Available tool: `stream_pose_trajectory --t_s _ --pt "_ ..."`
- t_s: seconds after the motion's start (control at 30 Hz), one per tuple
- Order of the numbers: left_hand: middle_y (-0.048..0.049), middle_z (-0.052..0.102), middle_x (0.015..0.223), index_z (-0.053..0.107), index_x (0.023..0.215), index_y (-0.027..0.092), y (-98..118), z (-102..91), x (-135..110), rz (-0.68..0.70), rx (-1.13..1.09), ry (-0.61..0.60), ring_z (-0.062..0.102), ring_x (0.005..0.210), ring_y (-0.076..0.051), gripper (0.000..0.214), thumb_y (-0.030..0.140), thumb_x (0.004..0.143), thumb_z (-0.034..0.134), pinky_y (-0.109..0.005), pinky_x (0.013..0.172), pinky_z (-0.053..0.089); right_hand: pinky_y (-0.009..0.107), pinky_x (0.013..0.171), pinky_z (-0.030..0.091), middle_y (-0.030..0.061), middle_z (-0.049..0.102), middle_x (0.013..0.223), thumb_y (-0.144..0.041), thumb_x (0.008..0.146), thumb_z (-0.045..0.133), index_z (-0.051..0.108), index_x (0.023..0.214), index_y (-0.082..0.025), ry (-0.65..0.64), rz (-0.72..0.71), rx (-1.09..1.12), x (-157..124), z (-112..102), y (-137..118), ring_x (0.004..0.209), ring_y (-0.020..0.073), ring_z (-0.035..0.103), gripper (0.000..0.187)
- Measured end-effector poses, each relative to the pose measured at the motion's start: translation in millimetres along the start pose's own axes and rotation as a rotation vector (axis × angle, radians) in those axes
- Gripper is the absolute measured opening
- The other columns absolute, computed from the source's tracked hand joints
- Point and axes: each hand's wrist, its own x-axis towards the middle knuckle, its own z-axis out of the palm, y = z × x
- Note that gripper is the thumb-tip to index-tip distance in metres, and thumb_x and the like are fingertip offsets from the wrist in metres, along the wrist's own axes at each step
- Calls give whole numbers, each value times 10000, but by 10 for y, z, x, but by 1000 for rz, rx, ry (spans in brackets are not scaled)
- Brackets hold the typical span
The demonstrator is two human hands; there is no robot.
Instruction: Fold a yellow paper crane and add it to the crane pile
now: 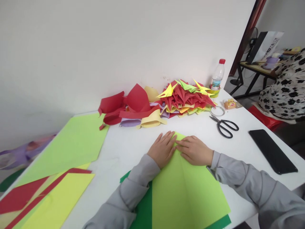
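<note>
A light green sheet of paper [190, 194] lies in front of me, its far end narrowing to a folded tip under my fingers. My left hand [163, 149] rests flat on the tip's left side with its fingers stretched out. From the right, my right hand [195, 150] lies over the paper with its fingertips at the tip, close to my left fingers. A faint crease runs down the sheet. Beneath it, a dark green sheet [144, 206] shows at the left and at the lower right corner.
Scissors [224, 125], a tape ring [217, 111], a wrapped snack [230, 104] and a black phone [273, 151] lie to the right. Folded red paper pieces [188, 97] and a bottle [217, 76] stand along the wall. Coloured sheets [58, 200] cover the left side. A person in patterned clothing [283, 92] sits beyond.
</note>
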Motion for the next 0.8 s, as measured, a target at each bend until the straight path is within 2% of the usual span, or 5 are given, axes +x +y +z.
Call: stream_pose_trajectory --t_s 0.17,0.33,0.6,0.8 --pt "-200 496 1396 519 1299 78 6 -1 -21 -5 -25 56 450 1292 -324 483 311 946 285 -553 1049 364 419 856 425 127 589 1305 -276 937 466 607 1213 -150 10 6 -4 -2 3 2 1068 243 540 334" --pt "-196 544 1340 544 1254 82 -27 -44 -31 7 -46 56 499 1220 -321 445 279 919 327 -557 1047 360 413 846 422 116 592 1305 -277 940 456 603 1211 -147 20 -2 -15 -2 14 2 1068 243 537 334" --pt "-178 555 1316 524 1207 93 -57 -37 23 -5 -88 101 424 1276 -331 443 272 811 438 -554 1097 292 415 855 412 122 586 1310 -257 938 451 603 1207 -141 18 8 -7 9 13 -17 1072 250 530 330" --pt "-197 530 1345 536 1162 86 -4 -133 77 -14 -67 25 431 1271 -340 424 274 793 447 -559 1096 289 423 861 411 123 584 1313 -249 939 443 606 1203 -137 22 8 2 9 13 -17 1082 255 523 329"
